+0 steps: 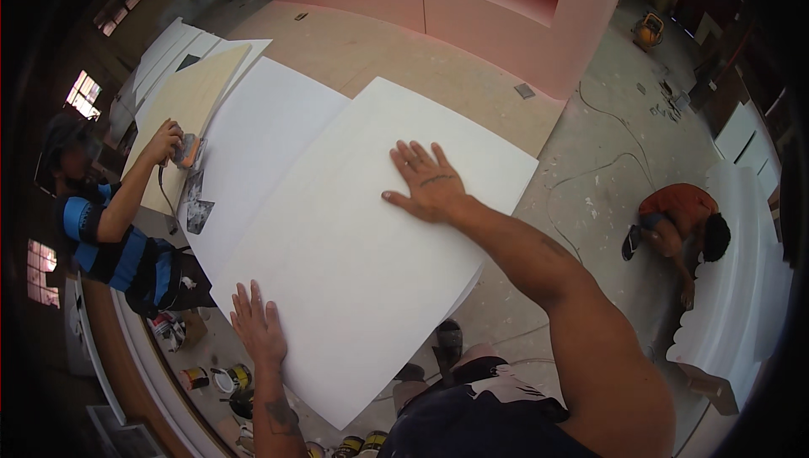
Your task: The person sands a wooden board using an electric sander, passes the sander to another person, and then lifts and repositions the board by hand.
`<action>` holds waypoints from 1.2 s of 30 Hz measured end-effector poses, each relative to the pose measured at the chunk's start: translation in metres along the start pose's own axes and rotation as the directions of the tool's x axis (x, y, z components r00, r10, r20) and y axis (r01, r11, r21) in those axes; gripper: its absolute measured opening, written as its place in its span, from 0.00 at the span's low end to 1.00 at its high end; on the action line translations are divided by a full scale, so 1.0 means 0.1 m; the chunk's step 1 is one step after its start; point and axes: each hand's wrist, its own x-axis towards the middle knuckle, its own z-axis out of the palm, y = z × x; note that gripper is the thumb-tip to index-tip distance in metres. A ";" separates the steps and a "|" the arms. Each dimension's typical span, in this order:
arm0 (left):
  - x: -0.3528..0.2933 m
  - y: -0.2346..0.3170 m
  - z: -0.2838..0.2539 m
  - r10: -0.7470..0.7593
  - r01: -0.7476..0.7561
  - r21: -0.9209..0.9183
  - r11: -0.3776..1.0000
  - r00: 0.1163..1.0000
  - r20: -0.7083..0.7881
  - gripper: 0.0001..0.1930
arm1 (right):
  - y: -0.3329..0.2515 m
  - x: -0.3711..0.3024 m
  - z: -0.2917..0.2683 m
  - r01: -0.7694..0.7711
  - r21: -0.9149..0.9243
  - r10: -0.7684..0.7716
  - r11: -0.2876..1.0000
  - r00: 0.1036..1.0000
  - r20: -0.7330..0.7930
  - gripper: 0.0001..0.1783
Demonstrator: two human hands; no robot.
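A large white panel (354, 264) lies in front of me, overlapping another white sheet (261, 125) to its left. My right hand (428, 184) rests flat on the panel's upper right part, fingers spread. Down at the panel's left edge, my left hand (259, 327) lies with its fingers stretched out over the surface. Neither hand holds anything.
At left, a co-worker in a striped shirt (109, 235) holds an orange-grey power sander (187, 151) on a wooden board (190, 91). Another person (678, 214) crouches at right by a white scalloped panel (729, 281). A pink cabinet (506, 28) stands ahead; paint cans (227, 380) sit lower left.
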 end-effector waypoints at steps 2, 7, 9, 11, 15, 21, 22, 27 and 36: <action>0.01 0.00 0.00 0.019 -0.019 -0.009 1.000 1.000 0.002 0.32 | 0.30 0.31 -0.04 -0.123 -0.013 0.122 0.992 0.992 -0.041 0.53; 0.00 0.04 0.00 0.042 -0.042 0.016 0.999 0.999 0.004 0.32 | 0.34 0.64 -0.03 -0.319 0.000 0.319 0.948 0.945 -0.071 0.53; 0.06 0.08 0.04 0.093 -0.093 0.023 0.995 0.996 0.018 0.32 | 0.28 0.69 0.09 -0.368 0.026 0.367 0.930 0.920 -0.135 0.53; 0.04 -0.01 0.07 0.051 -0.051 0.025 0.998 0.999 0.017 0.32 | -0.15 0.70 0.06 -0.282 0.012 0.282 0.959 0.957 -0.066 0.53; 0.01 -0.05 0.03 0.073 -0.074 0.027 0.997 0.997 0.012 0.32 | -1.15 0.47 0.21 -0.014 0.070 0.015 0.997 1.000 -0.022 0.51; 0.09 -0.14 0.04 0.079 -0.080 0.058 0.995 0.996 0.035 0.34 | -2.10 -0.48 0.48 0.221 0.156 -0.227 0.963 0.974 0.024 0.50; 0.07 -0.14 0.00 0.086 -0.090 0.075 0.993 0.995 0.050 0.34 | -2.20 -0.69 0.49 0.240 0.161 -0.248 0.957 0.968 0.031 0.50; -0.09 -0.05 -0.10 0.253 -0.254 -0.002 0.967 0.963 0.091 0.37 | -2.34 -1.68 0.54 0.176 0.118 -0.185 0.977 0.980 0.067 0.49; -0.60 -0.02 -0.19 0.596 -0.576 -0.154 0.803 0.786 0.166 0.40 | -2.11 -2.47 0.49 -0.116 -0.027 0.118 0.993 0.988 0.098 0.47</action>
